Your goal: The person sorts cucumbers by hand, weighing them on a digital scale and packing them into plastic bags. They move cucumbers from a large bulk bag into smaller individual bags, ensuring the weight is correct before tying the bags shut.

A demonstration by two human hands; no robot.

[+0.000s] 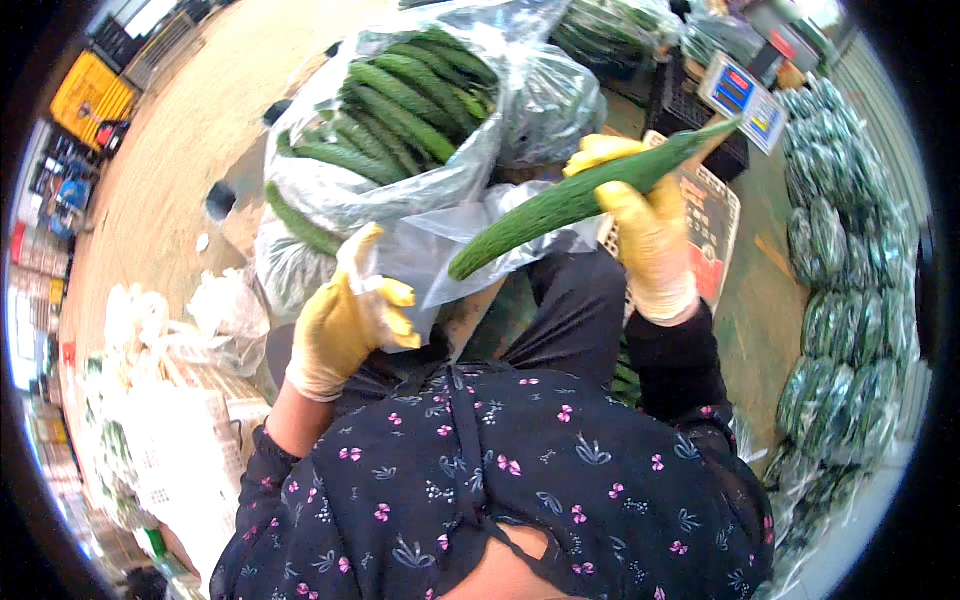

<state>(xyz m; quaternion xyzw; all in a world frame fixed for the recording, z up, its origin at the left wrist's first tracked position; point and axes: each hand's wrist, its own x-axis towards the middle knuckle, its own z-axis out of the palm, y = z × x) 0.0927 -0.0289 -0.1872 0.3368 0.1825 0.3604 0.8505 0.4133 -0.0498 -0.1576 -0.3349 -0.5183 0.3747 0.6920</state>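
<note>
Our right hand point(645, 235) has its fingers clenched around a cucumber point(580, 195), its long axis running from far right down to near left. Our left hand point(345, 320) grips the plastic bag point(450, 250), whose mouth lies just beside the cucumber's lower tip.

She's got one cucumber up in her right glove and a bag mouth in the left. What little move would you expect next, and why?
Probably lowering the cucumber, tip first, into the clear plastic bag. The right hand holds it slanting towards the bag, whose edge the left hand is pinching just below.
</note>
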